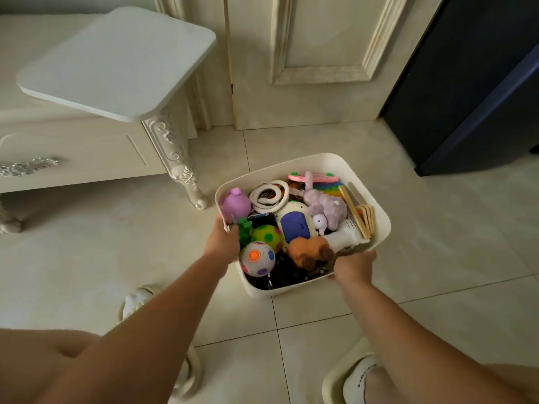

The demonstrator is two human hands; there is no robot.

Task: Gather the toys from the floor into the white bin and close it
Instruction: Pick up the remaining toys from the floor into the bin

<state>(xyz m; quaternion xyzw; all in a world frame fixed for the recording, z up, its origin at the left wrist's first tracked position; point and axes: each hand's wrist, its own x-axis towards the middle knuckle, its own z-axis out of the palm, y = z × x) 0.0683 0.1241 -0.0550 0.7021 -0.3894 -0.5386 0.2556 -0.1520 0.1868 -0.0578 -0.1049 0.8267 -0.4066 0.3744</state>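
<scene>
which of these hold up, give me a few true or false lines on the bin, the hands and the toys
1. The left hand and the right hand both grip the white bin. True.
2. The bin is closed. False: its top is open.
3. The purple toy lies in the bin on the left hand's side. True.
4. The right hand holds the spotted white ball. False: the ball lies in the bin, and that hand grips the rim.

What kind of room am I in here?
Probably a room in a home: an ornate cream cabinet with carved legs, a cream panelled door, and a white plastic bin full of toys.
</scene>
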